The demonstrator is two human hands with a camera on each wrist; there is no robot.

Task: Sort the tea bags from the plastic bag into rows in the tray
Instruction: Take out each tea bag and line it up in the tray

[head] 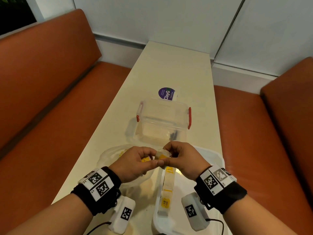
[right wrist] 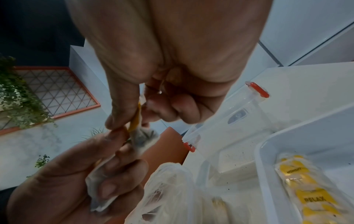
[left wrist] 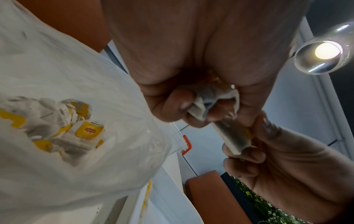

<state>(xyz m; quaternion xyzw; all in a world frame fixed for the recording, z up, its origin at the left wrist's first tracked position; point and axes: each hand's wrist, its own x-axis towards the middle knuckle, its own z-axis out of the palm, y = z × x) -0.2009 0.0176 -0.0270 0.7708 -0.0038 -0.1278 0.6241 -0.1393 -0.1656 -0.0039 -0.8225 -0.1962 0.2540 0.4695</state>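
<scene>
Over the near end of the table my left hand (head: 153, 158) and right hand (head: 169, 155) meet and together pinch a white tea bag (head: 163, 156) with a yellow tag. In the left wrist view the left hand's curled fingers (left wrist: 172, 106) also grip a crumpled second tea bag (left wrist: 208, 98), while the right hand (left wrist: 254, 128) pinches the flat one (left wrist: 231, 136). Under the left hand lies the clear plastic bag (head: 111, 155), holding several yellow-tagged tea bags (left wrist: 57, 121). The white tray (head: 217, 160) sits under the right hand, with one row of tea bags (head: 166, 185) along its left side.
A clear lidless box with red latches (head: 162, 119) stands just beyond the hands. A purple round tub (head: 166, 93) stands behind it. The narrow cream table (head: 176, 65) runs away from me between two orange benches (head: 50, 92).
</scene>
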